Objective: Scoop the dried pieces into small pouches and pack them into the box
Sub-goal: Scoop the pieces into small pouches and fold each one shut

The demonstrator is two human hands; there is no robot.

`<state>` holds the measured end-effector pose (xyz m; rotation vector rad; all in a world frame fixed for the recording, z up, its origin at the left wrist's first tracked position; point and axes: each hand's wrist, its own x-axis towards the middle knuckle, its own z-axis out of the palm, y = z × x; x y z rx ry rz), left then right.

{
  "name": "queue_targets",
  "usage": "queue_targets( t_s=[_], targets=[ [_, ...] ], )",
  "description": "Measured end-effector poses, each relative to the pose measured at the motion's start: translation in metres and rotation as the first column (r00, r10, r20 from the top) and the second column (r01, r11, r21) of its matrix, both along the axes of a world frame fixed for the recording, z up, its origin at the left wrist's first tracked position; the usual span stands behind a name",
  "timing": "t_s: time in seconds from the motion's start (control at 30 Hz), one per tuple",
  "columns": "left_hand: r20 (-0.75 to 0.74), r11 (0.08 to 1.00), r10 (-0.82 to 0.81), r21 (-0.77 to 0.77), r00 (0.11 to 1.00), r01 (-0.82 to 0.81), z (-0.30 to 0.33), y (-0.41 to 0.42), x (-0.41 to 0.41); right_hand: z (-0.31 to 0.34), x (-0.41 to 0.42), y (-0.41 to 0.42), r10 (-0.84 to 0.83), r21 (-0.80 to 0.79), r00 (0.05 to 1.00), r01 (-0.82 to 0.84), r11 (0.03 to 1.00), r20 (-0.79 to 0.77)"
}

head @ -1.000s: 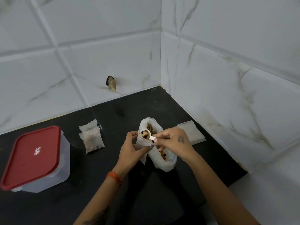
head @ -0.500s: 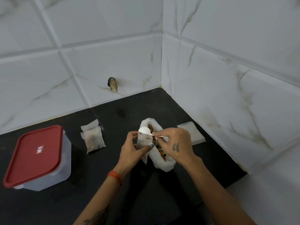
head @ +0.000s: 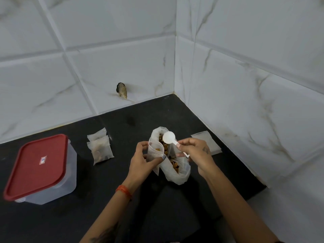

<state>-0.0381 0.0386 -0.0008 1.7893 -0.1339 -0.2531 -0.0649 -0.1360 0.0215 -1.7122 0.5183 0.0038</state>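
A small white and red label (head: 43, 160) sat on the red lid (head: 35, 165) of the box (head: 57, 186), but its print was too small to read.

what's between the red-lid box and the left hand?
Head view: two filled pouches lie on the black counter between the box and the left hand.

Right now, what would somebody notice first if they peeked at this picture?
Probably the two hands in the middle of the black counter: the left hand holds a small pouch open while the right hand pinches a white scoop, turned bowl-down above the big bag of dried pieces. Next, the box with the bright red lid at the left, with filled pouches lying beside it.
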Motion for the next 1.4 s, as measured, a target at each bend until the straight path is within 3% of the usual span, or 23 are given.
queue_targets(
  t_s=[0.13, 0.23, 0.33, 0.4, 0.47, 0.53, 0.6, 0.73, 0.9, 1.03, 1.2, 1.4],
  targets=[
    [-0.002, 1.0, 0.012, 0.008, 1.0, -0.012, -0.003, 0.001, -0.001, -0.026, 0.001, -0.007, -0.035, -0.204, 0.984, -0.002, 0.979, -0.175],
    [0.004, 1.0, 0.017, 0.005, 1.0, -0.017, -0.002, 0.001, -0.003, -0.035, -0.001, -0.008, -0.008, -0.262, 0.971, -0.056, 0.963, -0.238],
    [0.006, 1.0, 0.016, -0.003, 1.0, -0.016, -0.003, 0.001, -0.003, -0.035, -0.001, -0.006, 0.059, -0.448, 0.957, -0.187, 0.874, -0.285],
    [0.002, 1.0, 0.019, 0.002, 1.0, -0.019, -0.003, 0.001, -0.003, -0.033, -0.002, -0.003, 0.06, -0.608, 0.971, -0.191, 0.771, -0.23],
    [0.002, 1.0, 0.025, 0.006, 1.0, -0.025, -0.003, 0.002, -0.003, -0.027, -0.002, 0.002, 0.112, -0.657, 0.994, -0.085, 0.749, -0.002],
    [0.017, 0.999, 0.033, 0.013, 0.999, -0.033, -0.003, 0.002, -0.004, -0.014, -0.001, 0.012, 0.211, -0.557, 0.949, -0.047, 0.829, 0.234],
    [0.039, 0.999, 0.033, 0.023, 0.999, -0.034, -0.002, 0.003, -0.004, -0.001, 0.0, 0.023, 0.302, -0.463, 0.908, -0.143, 0.875, 0.291],
    [0.052, 0.999, 0.014, 0.041, 0.999, -0.016, 0.0, 0.006, -0.004, 0.0, 0.005, 0.04, 0.404, -0.485, 0.885, -0.256, 0.836, 0.23],
    [0.011, 0.993, -0.081, -0.08, 0.997, 0.082, 0.005, 0.022, -0.004, 0.002, 0.008, 0.037, 0.304, -0.279, 0.907, -0.224, 0.934, 0.291],
    [0.045, 0.979, -0.003, -0.202, 0.999, 0.012, 0.01, 0.032, -0.007, 0.008, 0.007, 0.036, 0.256, -0.068, 0.938, -0.247, 0.967, 0.234],
    [0.05, 0.965, 0.064, -0.257, 0.997, -0.049, 0.019, 0.033, -0.009, 0.01, 0.007, 0.042, 0.262, 0.077, 0.947, -0.28, 0.957, 0.188],
    [0.05, 0.957, 0.092, -0.281, 0.994, -0.075, 0.023, 0.038, -0.011, 0.014, 0.004, 0.05, 0.291, 0.11, 0.937, -0.315, 0.943, 0.192]
  ],
)
